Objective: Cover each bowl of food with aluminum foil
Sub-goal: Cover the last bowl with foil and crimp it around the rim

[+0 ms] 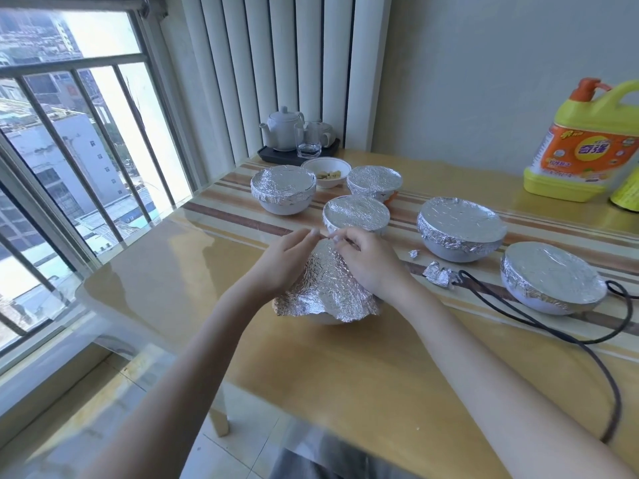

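- Both forearms are bare, no sleeves in sight.
- Left hand (281, 257) and right hand (371, 262): no rings, no watch, short nails.

- Bowl (328, 319) under the loose foil sheet (328, 288): only a sliver of white base shows, contents hidden.
- Left hand (287, 261) & right hand (370, 264) at sheet's far edge: fingertips blurred, grip can't be read.
- Detergent jug (584, 146), far right of sheet: handle cut by frame edge; small label print unreadable.
- Green-yellow item (627, 198) beside jug: mostly out of frame, can't ID.
- Black cable (553, 337): end hidden behind nearest covered bowl (553, 274).
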